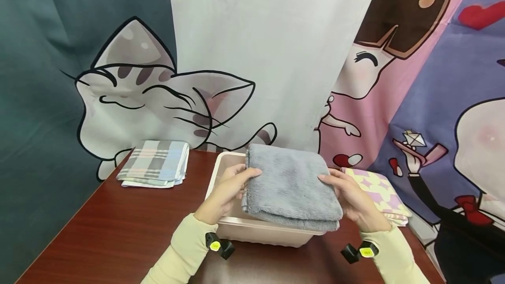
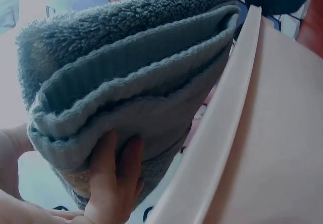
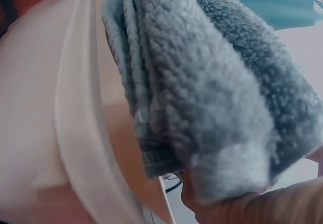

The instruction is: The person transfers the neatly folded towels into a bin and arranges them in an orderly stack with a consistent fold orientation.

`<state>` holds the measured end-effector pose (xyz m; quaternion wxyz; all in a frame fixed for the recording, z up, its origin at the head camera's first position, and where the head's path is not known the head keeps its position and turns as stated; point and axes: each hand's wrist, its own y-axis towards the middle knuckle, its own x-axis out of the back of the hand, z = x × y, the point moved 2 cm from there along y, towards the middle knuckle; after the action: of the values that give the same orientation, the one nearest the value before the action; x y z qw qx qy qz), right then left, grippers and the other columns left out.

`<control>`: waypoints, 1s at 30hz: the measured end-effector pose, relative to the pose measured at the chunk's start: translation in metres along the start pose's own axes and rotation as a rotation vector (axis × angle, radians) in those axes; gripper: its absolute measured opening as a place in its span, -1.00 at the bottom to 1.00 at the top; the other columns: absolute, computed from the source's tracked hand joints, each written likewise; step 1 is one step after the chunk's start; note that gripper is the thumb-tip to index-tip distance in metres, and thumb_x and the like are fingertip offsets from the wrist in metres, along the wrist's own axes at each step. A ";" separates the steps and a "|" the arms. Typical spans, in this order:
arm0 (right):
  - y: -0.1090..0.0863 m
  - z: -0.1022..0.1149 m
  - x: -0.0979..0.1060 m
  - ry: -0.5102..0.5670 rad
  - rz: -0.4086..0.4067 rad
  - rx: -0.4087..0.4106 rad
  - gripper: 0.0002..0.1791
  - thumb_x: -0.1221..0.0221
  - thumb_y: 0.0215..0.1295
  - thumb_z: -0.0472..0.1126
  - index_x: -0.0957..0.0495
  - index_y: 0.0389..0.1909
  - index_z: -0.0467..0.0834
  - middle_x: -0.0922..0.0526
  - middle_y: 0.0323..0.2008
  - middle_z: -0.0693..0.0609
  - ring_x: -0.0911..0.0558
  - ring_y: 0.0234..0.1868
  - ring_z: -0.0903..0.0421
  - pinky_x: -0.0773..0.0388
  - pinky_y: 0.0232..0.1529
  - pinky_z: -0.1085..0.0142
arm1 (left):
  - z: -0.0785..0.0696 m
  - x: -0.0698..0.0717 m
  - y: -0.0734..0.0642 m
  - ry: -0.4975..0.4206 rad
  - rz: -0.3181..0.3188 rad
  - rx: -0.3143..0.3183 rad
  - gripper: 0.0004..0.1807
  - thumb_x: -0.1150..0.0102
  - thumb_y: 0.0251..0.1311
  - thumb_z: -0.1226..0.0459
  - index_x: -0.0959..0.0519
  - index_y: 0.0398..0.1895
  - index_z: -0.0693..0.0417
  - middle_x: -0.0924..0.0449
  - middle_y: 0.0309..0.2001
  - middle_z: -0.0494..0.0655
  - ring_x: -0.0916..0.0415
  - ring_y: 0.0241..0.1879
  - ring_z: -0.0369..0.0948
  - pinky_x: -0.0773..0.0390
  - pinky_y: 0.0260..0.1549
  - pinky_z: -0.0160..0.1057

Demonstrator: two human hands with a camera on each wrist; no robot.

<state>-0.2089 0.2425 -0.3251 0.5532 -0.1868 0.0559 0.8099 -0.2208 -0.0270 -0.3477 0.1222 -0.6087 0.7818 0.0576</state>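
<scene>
While our left hand [image 1: 225, 189] and right hand [image 1: 352, 198] pinch the grey towel [image 1: 292, 183] by opposite sides above the pale bin [image 1: 268, 234], we note plaid cloth [image 1: 155, 163] leftward, patterned cloth [image 1: 380, 191] partly behind the right hand.

A plain, solid grey towel [image 1: 292, 183] shows against a pinkish-cream bin [image 1: 272, 235] and a reddish-brown table [image 1: 138, 218]. To my eye, the plaid cloth [image 1: 155, 163] mixes grey, white, pale blue and peach, while the patterned cloth [image 1: 376, 189] repeats pale-yellow motifs on lilac. Cream-yellow sleeves [image 1: 183, 246] meet black wrist devices [image 1: 226, 249] bearing bright yellow patches [image 1: 215, 246]. The backdrop [image 1: 256, 21] before me runs dark teal, white, pink and violet-blue, printed with a grey-striped cat [image 1: 118, 91] outlined in black and a red heart [image 1: 481, 14].
</scene>
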 end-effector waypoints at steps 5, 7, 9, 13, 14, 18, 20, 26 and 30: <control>0.012 -0.004 -0.008 -0.034 -0.046 -0.029 -0.66 0.06 0.18 -0.30 -0.14 -0.03 -0.24 -0.44 -0.24 -0.08 -0.50 -0.31 0.04 -0.44 -0.34 0.14 | -0.004 0.012 -0.001 0.006 0.008 0.035 -0.51 -0.24 -0.23 0.05 -0.40 -0.26 0.17 -0.29 -0.63 -0.13 -0.15 -0.73 -0.33 -0.09 -0.86 -0.45; 0.016 -0.005 -0.011 -0.049 -0.054 -0.035 -0.63 0.04 0.17 -0.30 -0.13 -0.02 -0.24 -0.43 -0.23 -0.09 -0.50 -0.30 0.04 -0.44 -0.34 0.14 | -0.005 0.016 -0.001 0.011 0.010 0.042 -0.49 -0.24 -0.23 0.05 -0.38 -0.23 0.18 -0.29 -0.63 -0.13 -0.13 -0.75 -0.33 -0.07 -0.87 -0.45; 0.020 -0.007 -0.014 -0.065 -0.056 -0.037 -0.63 0.03 0.16 -0.30 -0.13 -0.02 -0.25 -0.42 -0.22 -0.09 -0.50 -0.30 0.04 -0.44 -0.33 0.15 | -0.004 0.020 -0.001 0.014 0.016 0.045 -0.48 -0.24 -0.22 0.07 -0.36 -0.21 0.19 -0.28 -0.64 -0.15 -0.15 -0.74 -0.34 -0.16 -0.84 -0.44; 0.026 -0.010 -0.018 -0.098 -0.065 -0.047 -0.61 0.01 0.14 -0.31 -0.11 -0.02 -0.24 -0.38 -0.19 -0.10 -0.49 -0.28 0.04 -0.43 -0.31 0.13 | -0.003 0.027 0.000 0.054 0.019 0.071 -0.47 -0.23 -0.21 0.05 -0.34 -0.21 0.18 -0.36 -0.55 -0.11 -0.23 -0.68 -0.32 -0.30 -0.75 -0.40; 0.028 -0.011 -0.019 -0.104 -0.074 -0.051 -0.60 0.00 0.14 -0.31 -0.10 -0.03 -0.23 -0.37 -0.19 -0.10 -0.48 -0.28 0.04 -0.43 -0.30 0.13 | -0.002 0.029 0.000 0.060 0.018 0.080 -0.48 -0.23 -0.21 0.05 -0.34 -0.21 0.17 -0.37 -0.53 -0.11 -0.23 -0.66 -0.31 -0.31 -0.74 -0.39; 0.033 -0.015 -0.021 -0.132 -0.120 -0.067 -0.54 -0.04 0.10 -0.29 -0.08 -0.01 -0.22 -0.37 -0.20 -0.12 -0.48 -0.30 0.05 -0.43 -0.32 0.15 | 0.000 0.034 0.002 0.102 -0.003 0.089 -0.51 -0.22 -0.19 0.07 -0.32 -0.26 0.18 -0.25 -0.62 -0.14 -0.04 -0.75 -0.32 -0.10 -0.82 -0.41; 0.036 -0.018 -0.022 -0.143 -0.149 -0.082 -0.52 -0.06 0.08 -0.29 -0.09 0.00 -0.22 -0.38 -0.21 -0.13 -0.48 -0.32 0.04 -0.43 -0.34 0.15 | 0.002 0.036 0.003 0.124 -0.012 0.101 -0.52 -0.20 -0.17 0.08 -0.30 -0.26 0.19 -0.23 -0.60 -0.13 -0.01 -0.75 -0.32 -0.07 -0.82 -0.40; 0.042 -0.026 -0.020 -0.186 -0.163 -0.132 -0.51 -0.08 0.05 -0.30 -0.10 -0.01 -0.25 -0.35 -0.17 -0.18 -0.48 -0.31 -0.01 -0.42 -0.33 0.12 | 0.007 0.036 0.002 0.145 0.040 0.152 -0.48 -0.09 -0.03 0.11 -0.17 -0.11 0.22 -0.35 -0.37 0.05 -0.36 -0.56 -0.24 -0.43 -0.62 -0.27; 0.043 -0.029 -0.019 -0.205 -0.143 -0.148 -0.50 -0.08 0.04 -0.33 -0.07 -0.02 -0.25 -0.33 -0.15 -0.20 -0.47 -0.28 -0.02 -0.41 -0.31 0.11 | 0.009 0.036 0.000 0.180 0.055 0.168 -0.49 -0.04 0.02 0.15 -0.12 -0.08 0.26 -0.31 -0.29 0.12 -0.40 -0.40 -0.14 -0.46 -0.48 -0.18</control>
<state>-0.2354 0.2011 -0.3501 0.5969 -0.1469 -0.0742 0.7852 -0.2277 -0.0583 -0.3656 0.1007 -0.5772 0.8082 -0.0597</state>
